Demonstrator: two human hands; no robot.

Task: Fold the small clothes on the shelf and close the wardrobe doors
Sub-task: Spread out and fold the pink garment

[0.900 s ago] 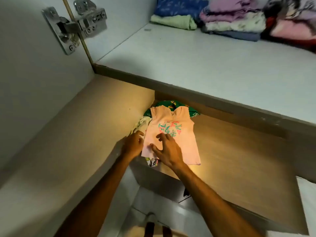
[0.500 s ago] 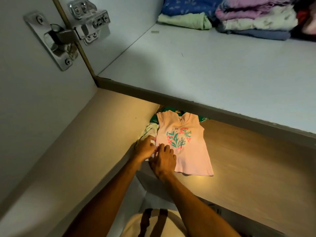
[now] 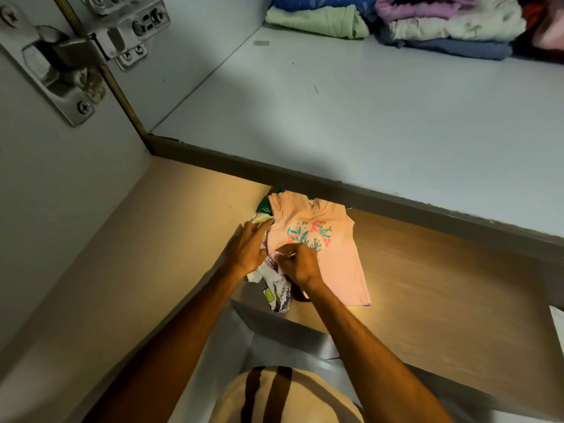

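Your hands meet at the near left edge of the pink top (image 3: 329,257), close together, almost touching. Your right hand (image 3: 300,265) is pinched shut on the top's left side seam, thumb and fingers gathered on the fabric. Your left hand (image 3: 248,247) lies mostly flat with fingers extended, pressing on the white printed garment (image 3: 276,293) just left of the top; whether it grips that cloth cannot be told.

Nearest you, at the bottom of the view: striped cream clothing (image 3: 274,398) on your torso.

Pink top: lies flat on the lower wooden shelf (image 3: 442,300), neckline pointing away from you, floral print facing up. It sits at the shelf's left end, overlapping the white printed garment, whose crumpled corner hangs toward the shelf's front edge. A green garment (image 3: 264,209) shows behind the top's collar, partly hidden under the upper shelf.

Upper white shelf (image 3: 335,117): folded clothes stacked at the back, pale green piece (image 3: 320,21) on the left, lilac, cream and blue stack (image 3: 451,25) to the right.

Door hinge (image 3: 85,47): metal, mounted upper left on the wardrobe side panel, door open.
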